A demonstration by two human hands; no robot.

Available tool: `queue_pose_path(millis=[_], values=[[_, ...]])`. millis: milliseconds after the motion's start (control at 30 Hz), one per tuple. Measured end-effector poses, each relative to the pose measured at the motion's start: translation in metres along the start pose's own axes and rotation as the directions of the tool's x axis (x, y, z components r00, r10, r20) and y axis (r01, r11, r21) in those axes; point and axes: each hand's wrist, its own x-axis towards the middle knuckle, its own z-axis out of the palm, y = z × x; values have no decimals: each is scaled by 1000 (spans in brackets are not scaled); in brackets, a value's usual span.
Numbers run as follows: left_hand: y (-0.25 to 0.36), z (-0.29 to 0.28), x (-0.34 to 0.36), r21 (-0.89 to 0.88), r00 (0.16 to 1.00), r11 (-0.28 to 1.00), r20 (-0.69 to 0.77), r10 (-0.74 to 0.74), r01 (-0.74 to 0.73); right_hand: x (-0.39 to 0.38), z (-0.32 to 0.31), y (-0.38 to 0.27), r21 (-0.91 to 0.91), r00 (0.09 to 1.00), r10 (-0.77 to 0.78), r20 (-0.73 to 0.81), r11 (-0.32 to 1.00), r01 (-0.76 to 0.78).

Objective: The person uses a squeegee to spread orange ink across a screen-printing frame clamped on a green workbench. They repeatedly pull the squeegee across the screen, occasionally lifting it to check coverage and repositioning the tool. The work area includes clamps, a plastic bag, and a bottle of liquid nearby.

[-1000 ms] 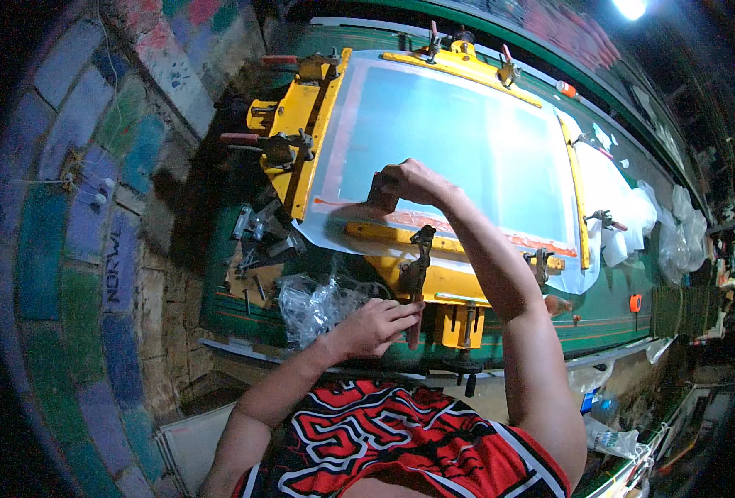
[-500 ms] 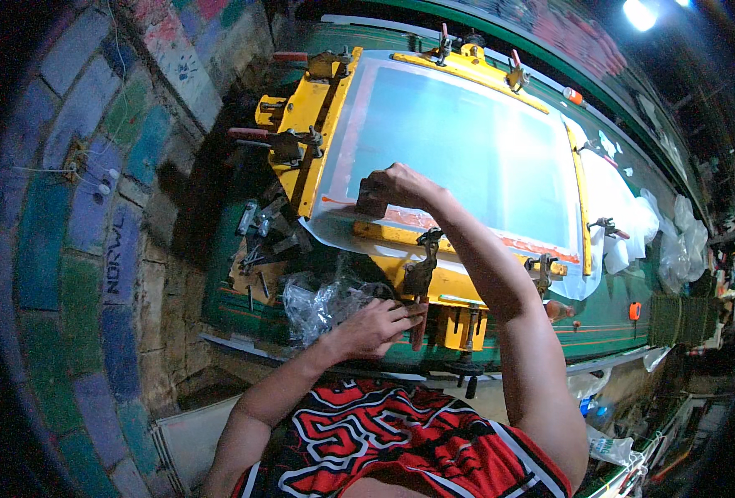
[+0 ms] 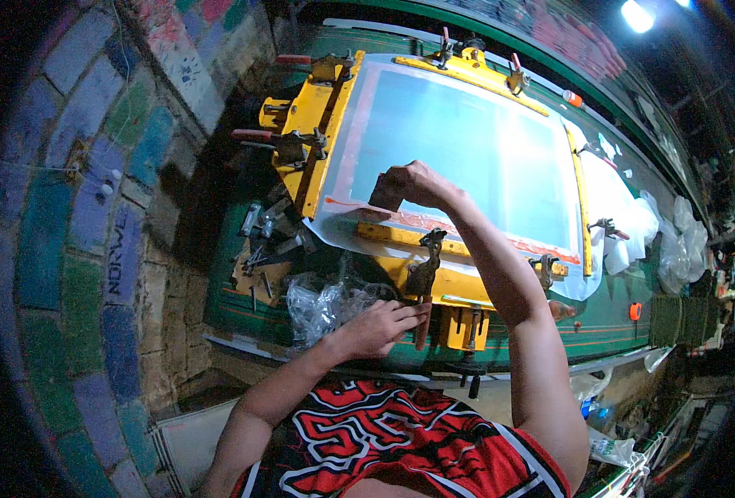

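Observation:
My right hand is closed on a dark, flat squeegee-like scraper, held upright at the lower left of the pale blue screen. An orange ink strip runs along the screen's near edge beneath my forearm. My left hand is open, its outstretched fingertips resting on the red handle of a toggle clamp at the front. Yellow rails with black clamps surround the screen.
Crumpled clear plastic and loose metal parts lie left on the green table. White sheets and plastic bags are at right, near a small orange item. A painted block wall stands left.
My right hand and scraper shifted slightly left, then back right along the screen's near edge. My left hand stays at the clamp handle. The view has shifted a little.

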Motion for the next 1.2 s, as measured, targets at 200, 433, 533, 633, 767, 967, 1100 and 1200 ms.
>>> queue_pose_path(millis=[200,433,533,633,767,967,1100,1200], values=[[1,-5,-2,125,996,992,88,-22,10,32,20,-1,-38,997,2,78,999,0],[-9,-7,-18,165,996,984,45,-75,67,54,34,-3,7,997,-55,59,998,55],[-10,-5,-19,190,998,980,-12,-63,64,58,39,-4,61,991,-117,61,992,113],[-9,-5,-18,170,998,983,4,-70,69,55,40,-9,82,985,-171,21,982,169],[-7,-3,-17,187,997,980,23,-71,66,45,37,-19,41,991,-118,68,992,116],[-8,-4,-20,173,999,984,9,-47,45,29,28,-28,59,984,-166,61,985,163],[-8,-6,-25,148,998,989,-62,-17,26,17,17,-29,71,984,-135,117,989,127],[-7,-5,-27,137,996,990,-82,-22,33,15,11,-28,18,996,-60,61,998,59]])
